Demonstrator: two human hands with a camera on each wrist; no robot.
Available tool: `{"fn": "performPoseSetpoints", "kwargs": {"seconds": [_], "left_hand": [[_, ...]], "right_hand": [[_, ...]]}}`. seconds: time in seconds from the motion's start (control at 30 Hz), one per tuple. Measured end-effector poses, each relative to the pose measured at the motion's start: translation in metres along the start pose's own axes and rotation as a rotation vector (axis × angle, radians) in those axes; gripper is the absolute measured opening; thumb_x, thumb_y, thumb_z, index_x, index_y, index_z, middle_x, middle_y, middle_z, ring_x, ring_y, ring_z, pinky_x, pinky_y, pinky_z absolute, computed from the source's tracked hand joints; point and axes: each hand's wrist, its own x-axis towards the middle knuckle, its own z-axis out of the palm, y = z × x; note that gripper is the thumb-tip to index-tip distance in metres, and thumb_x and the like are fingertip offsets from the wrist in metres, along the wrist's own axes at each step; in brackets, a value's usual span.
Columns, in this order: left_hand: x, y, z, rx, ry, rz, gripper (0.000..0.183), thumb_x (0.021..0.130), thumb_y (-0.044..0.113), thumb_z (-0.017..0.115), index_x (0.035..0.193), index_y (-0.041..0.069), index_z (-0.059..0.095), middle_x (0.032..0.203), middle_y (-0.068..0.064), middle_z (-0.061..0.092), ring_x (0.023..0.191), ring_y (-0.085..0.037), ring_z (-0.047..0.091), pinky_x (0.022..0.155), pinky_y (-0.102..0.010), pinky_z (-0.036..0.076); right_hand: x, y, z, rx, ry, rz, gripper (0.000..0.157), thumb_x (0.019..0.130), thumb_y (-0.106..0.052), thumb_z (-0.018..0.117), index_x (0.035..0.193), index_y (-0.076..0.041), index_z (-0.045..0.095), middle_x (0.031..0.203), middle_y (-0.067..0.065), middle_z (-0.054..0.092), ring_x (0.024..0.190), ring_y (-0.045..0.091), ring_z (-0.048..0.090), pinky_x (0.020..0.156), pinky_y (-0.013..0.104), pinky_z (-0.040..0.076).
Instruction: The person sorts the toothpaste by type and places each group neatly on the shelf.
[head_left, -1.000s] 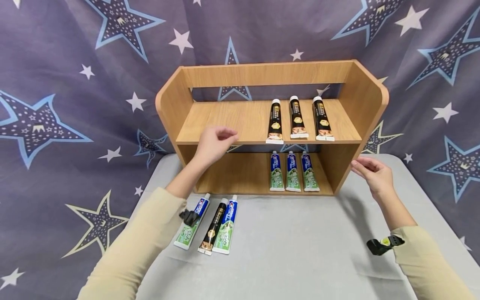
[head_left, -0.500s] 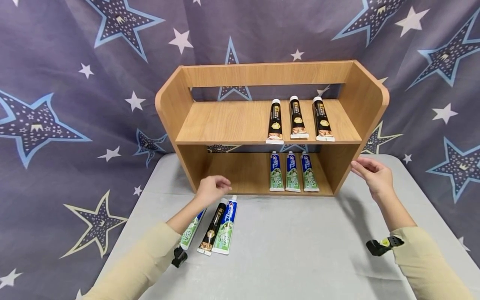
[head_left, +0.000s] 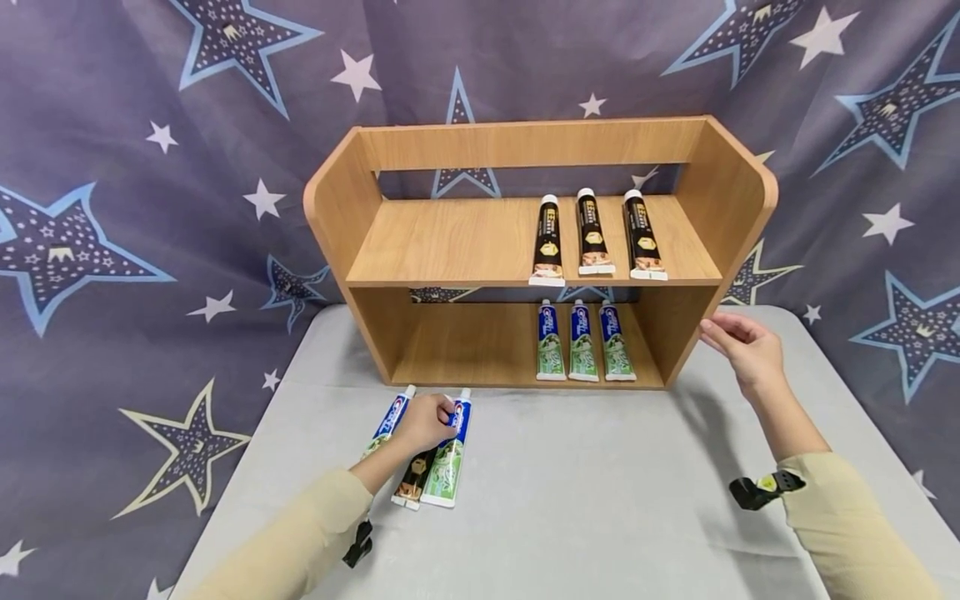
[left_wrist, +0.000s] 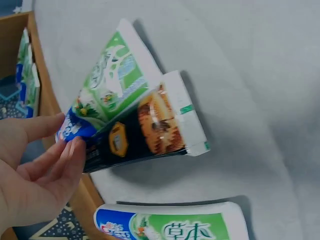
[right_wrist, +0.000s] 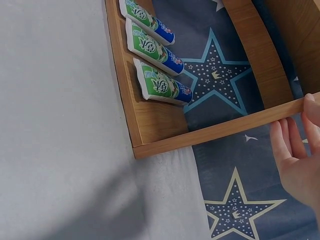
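Observation:
My left hand (head_left: 426,425) is over the tubes lying on the table, its thumb and fingers around the blue upper end of a blue-green toothpaste tube (left_wrist: 112,82). Partly under the hand lies a black toothpaste tube (left_wrist: 142,132), its cap end hidden. Another blue-green toothpaste tube (left_wrist: 182,222) lies apart on its other side. My right hand (head_left: 750,354) holds the front edge of the wooden shelf's right side panel (right_wrist: 225,127), thumb on one face and fingers on the other.
The two-tier wooden shelf (head_left: 442,242) stands at the back of the table (head_left: 570,492). Three black tubes (head_left: 591,233) lie on the right of its upper board. Below them are three blue-green tubes (head_left: 582,342). A star-patterned cloth (head_left: 187,275) hangs behind.
My left hand has come down from in front of the upper board to the tubes on the table and closed around one. The right hand stays at the shelf's side.

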Motion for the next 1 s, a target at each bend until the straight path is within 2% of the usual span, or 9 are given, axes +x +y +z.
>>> {"fn": "performPoseSetpoints", "kwargs": {"seconds": [0.17, 0.33, 0.47, 0.57, 0.8, 1.0], "left_hand": [[-0.001, 0.000, 0.009, 0.047, 0.034, 0.004, 0.038, 0.065, 0.006, 0.086, 0.096, 0.001, 0.064, 0.080, -0.009, 0.066, 0.071, -0.013, 0.057, 0.064, -0.025, 0.052], [0.006, 0.004, 0.017, 0.034, 0.003, 0.010, 0.040, 0.068, 0.006, 0.085, 0.102, 0.002, 0.063, 0.080, -0.007, 0.062, 0.068, -0.011, 0.052, 0.060, -0.023, 0.048], [0.013, 0.007, 0.021, 0.007, -0.017, 0.027, 0.040, 0.070, 0.005, 0.084, 0.105, 0.002, 0.065, 0.082, -0.006, 0.062, 0.070, -0.010, 0.051, 0.062, -0.022, 0.047], [0.016, 0.009, 0.023, 0.027, -0.020, 0.043, 0.039, 0.071, 0.008, 0.084, 0.104, 0.002, 0.066, 0.082, -0.005, 0.062, 0.071, -0.010, 0.051, 0.062, -0.022, 0.047], [0.015, 0.016, 0.022, 0.093, -0.101, -0.021, 0.027, 0.077, 0.021, 0.081, 0.086, 0.001, 0.065, 0.072, -0.004, 0.059, 0.063, -0.012, 0.051, 0.053, -0.021, 0.043], [0.019, 0.026, 0.022, 0.129, -0.151, -0.028, 0.032, 0.077, 0.022, 0.081, 0.068, 0.007, 0.053, 0.063, 0.000, 0.050, 0.055, -0.010, 0.046, 0.046, -0.019, 0.037]], "right_hand": [[-0.002, -0.002, 0.003, 0.003, 0.009, 0.016, 0.028, 0.083, 0.017, 0.061, 0.083, -0.008, 0.073, 0.077, -0.001, 0.073, 0.072, 0.007, 0.072, 0.070, 0.021, 0.059], [-0.003, 0.000, 0.002, 0.007, 0.010, 0.008, 0.025, 0.082, 0.016, 0.062, 0.083, -0.007, 0.073, 0.077, -0.001, 0.073, 0.072, 0.007, 0.072, 0.071, 0.021, 0.059], [-0.004, 0.000, 0.002, -0.008, 0.014, 0.014, 0.023, 0.081, 0.014, 0.065, 0.083, -0.008, 0.073, 0.078, -0.002, 0.073, 0.073, 0.006, 0.071, 0.070, 0.020, 0.059], [-0.004, 0.000, 0.002, -0.015, 0.014, 0.020, 0.023, 0.081, 0.013, 0.065, 0.084, -0.009, 0.073, 0.078, -0.002, 0.073, 0.073, 0.006, 0.071, 0.069, 0.019, 0.059], [-0.004, 0.000, 0.001, -0.013, 0.018, 0.016, 0.024, 0.082, 0.014, 0.064, 0.083, -0.008, 0.072, 0.078, -0.002, 0.072, 0.073, 0.006, 0.071, 0.071, 0.020, 0.059], [-0.003, -0.001, 0.002, -0.011, 0.015, 0.010, 0.023, 0.082, 0.013, 0.065, 0.084, -0.008, 0.072, 0.078, -0.002, 0.072, 0.073, 0.006, 0.071, 0.071, 0.020, 0.059]]}}
